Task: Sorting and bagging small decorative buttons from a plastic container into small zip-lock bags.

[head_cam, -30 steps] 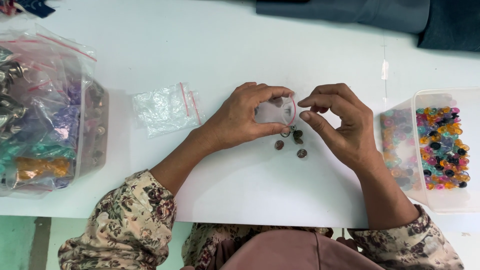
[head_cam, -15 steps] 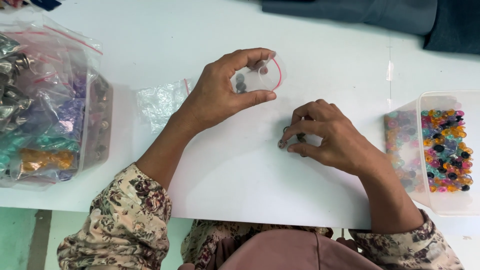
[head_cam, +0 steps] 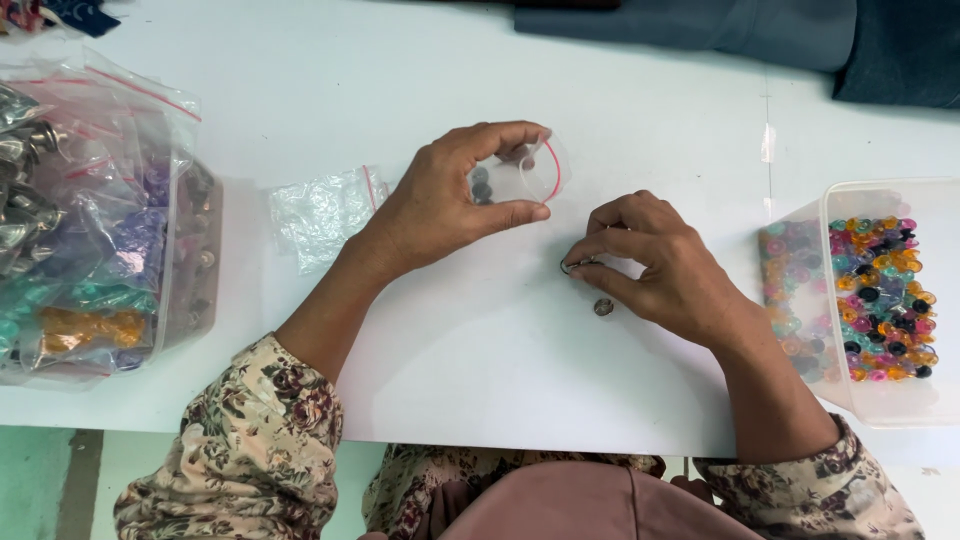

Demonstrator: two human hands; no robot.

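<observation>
A white table [head_cam: 500, 60] is seen. On it are set a bin [head_cam: 200, 280] stuffed with bags at the left, a crumpled clear bag [head_cam: 315, 212], a small dark button [head_cam: 603, 307], a bead tub [head_cam: 880, 300] at the right, and dark cloth [head_cam: 740, 30] along the far edge.

The small bag [head_cam: 520, 175] sits between the thumb and fingers of the left hand [head_cam: 445, 200], held above the table [head_cam: 450, 380]. To the right of those fingers, the right hand [head_cam: 665, 265] rests on the table, a ring [head_cam: 572, 266] at its fingertips and a small bead [head_cam: 603, 307] just below them. An empty bag [head_cam: 320, 212] lies left of the left hand, a bin of bags [head_cam: 95, 215] farther left. A tray of beads [head_cam: 880, 300] stands right of the right hand.
</observation>
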